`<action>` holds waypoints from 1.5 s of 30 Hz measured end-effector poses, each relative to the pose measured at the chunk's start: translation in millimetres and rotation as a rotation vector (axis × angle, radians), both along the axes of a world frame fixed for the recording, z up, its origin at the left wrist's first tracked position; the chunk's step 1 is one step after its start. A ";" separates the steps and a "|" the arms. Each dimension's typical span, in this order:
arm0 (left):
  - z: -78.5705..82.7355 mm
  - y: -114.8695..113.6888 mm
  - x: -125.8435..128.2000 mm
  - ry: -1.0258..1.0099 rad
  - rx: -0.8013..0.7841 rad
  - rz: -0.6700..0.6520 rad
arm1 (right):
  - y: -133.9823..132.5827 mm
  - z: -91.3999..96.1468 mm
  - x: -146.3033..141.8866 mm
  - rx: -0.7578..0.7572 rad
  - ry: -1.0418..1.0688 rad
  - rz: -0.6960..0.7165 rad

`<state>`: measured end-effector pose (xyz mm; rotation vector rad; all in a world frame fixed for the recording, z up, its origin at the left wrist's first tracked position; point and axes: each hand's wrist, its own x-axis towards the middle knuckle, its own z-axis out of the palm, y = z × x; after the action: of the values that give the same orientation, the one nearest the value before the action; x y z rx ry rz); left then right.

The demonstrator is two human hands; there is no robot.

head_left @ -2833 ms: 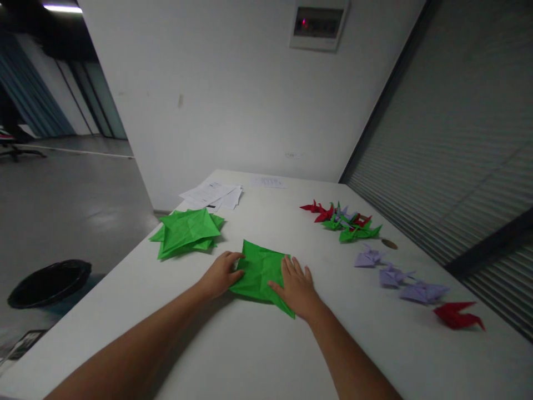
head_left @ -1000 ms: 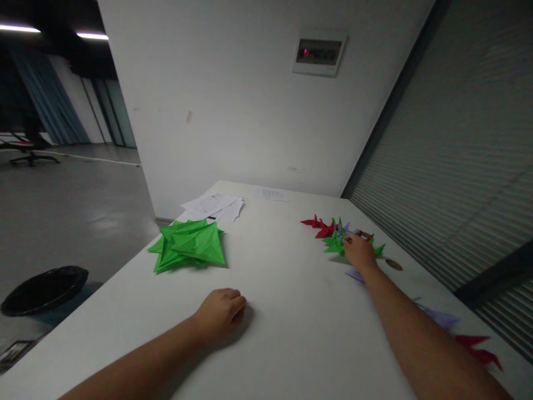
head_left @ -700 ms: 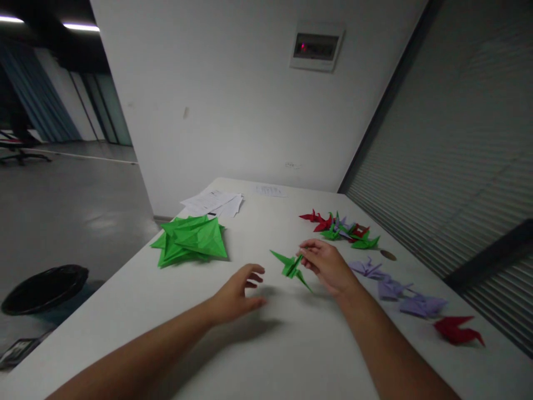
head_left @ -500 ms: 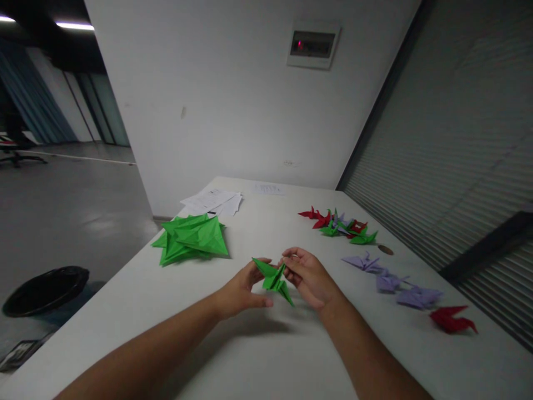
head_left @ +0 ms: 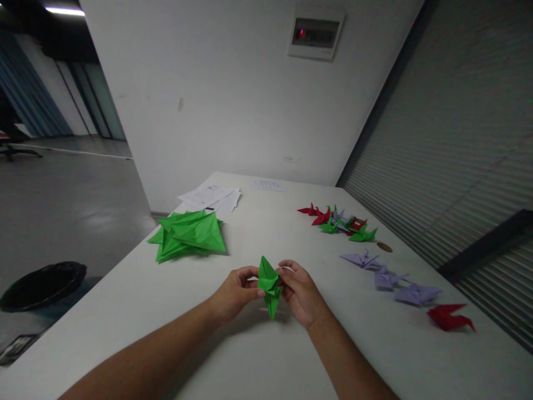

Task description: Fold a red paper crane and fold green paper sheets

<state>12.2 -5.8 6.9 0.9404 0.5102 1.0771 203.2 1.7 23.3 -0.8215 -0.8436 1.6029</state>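
Note:
A green paper crane (head_left: pixel 268 284) is held between my two hands, just above the white table. Its wings point up and down in the view. My left hand (head_left: pixel 238 291) is closed on its left side, with the thumb against the paper's front. My right hand (head_left: pixel 300 290) pinches the crane's right side; those fingertips are partly hidden behind the paper. To the left lies a stack of creased green paper sheets (head_left: pixel 191 236).
White printed papers (head_left: pixel 210 195) lie at the table's far left. On the right are a cluster of red, green and purple cranes (head_left: pixel 341 223), several purple cranes (head_left: pixel 389 279) in a row and a red crane (head_left: pixel 452 318). A black-lined bin (head_left: pixel 41 289) stands left of the table.
The green crane has turned so its wings run nearly upright in view. My left hand, earlier spread around it, has closed on it. Both hands sit slightly lower.

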 end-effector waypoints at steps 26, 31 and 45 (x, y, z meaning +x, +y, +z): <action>4.2 6.5 -13.4 -0.041 -0.149 0.282 | -16.1 2.7 5.0 1.442 -1.129 -0.533; 8.9 -0.1 -10.4 -0.102 -0.276 0.226 | -25.1 15.6 4.5 1.674 -1.261 -0.379; 8.9 -1.8 -12.8 -0.099 -0.147 0.322 | -39.4 25.3 -11.6 1.781 -1.369 -0.290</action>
<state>-0.6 -7.6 15.8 0.6859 0.6644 1.3486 191.6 -37.7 48.6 -0.4379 -2.2929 -0.5642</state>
